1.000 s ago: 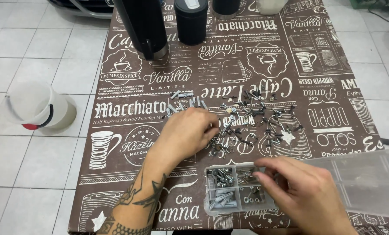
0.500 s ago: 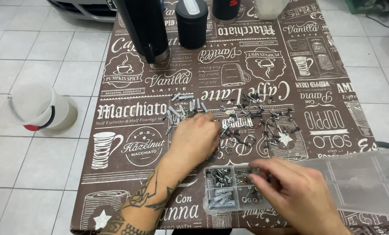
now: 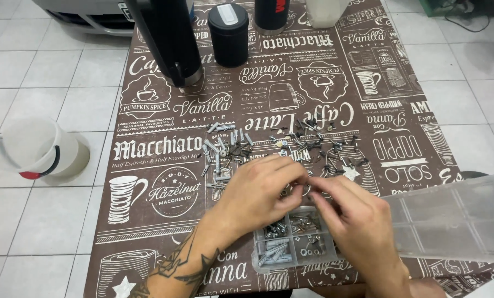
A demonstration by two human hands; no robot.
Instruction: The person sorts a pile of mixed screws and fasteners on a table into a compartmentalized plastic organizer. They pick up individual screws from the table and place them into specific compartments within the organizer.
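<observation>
Your clear plastic compartment box (image 3: 295,243) sits at the near desk edge, its see-through lid (image 3: 451,218) swung open to the right. At the far edge: a short black cylinder canister (image 3: 228,27) with a pale top label, and a black bottle (image 3: 270,14) with a red label.

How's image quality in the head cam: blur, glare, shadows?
Head view: even, soft daylight, with no hard shadows on the tablecloth; the fingertips of left hand and right hand are slightly motion-blurred where they meet; the loose screws and plugs stay sharp enough to separate; the clear organizer lid looks milky, hiding what's under it; the white bucket is near overexposed.
</observation>
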